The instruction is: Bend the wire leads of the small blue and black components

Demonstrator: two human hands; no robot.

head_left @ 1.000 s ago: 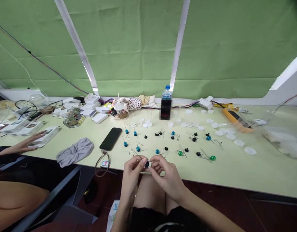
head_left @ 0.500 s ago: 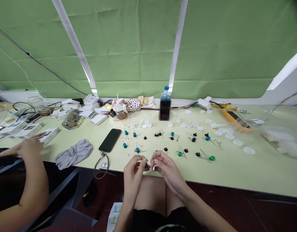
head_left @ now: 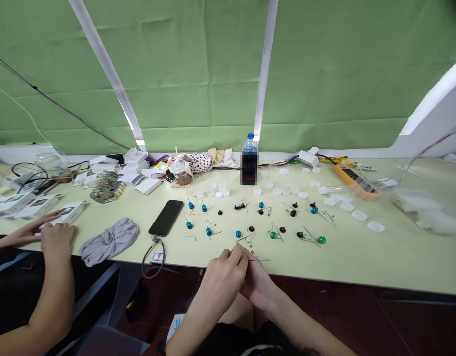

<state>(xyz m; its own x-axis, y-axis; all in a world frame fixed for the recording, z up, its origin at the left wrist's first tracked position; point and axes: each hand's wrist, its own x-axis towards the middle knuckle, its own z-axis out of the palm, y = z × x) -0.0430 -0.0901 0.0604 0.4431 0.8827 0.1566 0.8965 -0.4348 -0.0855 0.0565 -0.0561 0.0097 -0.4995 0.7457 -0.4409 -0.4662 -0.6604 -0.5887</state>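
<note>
My left hand [head_left: 223, 282] and my right hand [head_left: 256, 279] are pressed together just over the near table edge. The left fingertips pinch a thin metal wire pin [head_left: 246, 239] whose far end reaches over the tabletop. A second thin wire [head_left: 260, 258] shows beside my right fingers. The right fingertips are mostly hidden behind the left hand. Any bead between my hands is hidden. Just beyond them lie several teal beads [head_left: 238, 234] on wire pins, small black pieces [head_left: 252, 229] and green beads [head_left: 273, 235].
A co-worker's hands [head_left: 53, 232] rest on a white box [head_left: 66, 213] at the left. On the cream table [head_left: 398, 262] are a black phone [head_left: 165, 217], a grey cloth [head_left: 109, 242], a wire ring [head_left: 152, 257], several white discs [head_left: 359, 214] and a water bottle [head_left: 250, 143].
My hands have come closer and now overlap, and the dark blue bead is out of sight. The co-worker's hand has moved onto the white box. The whole view has shifted slightly.
</note>
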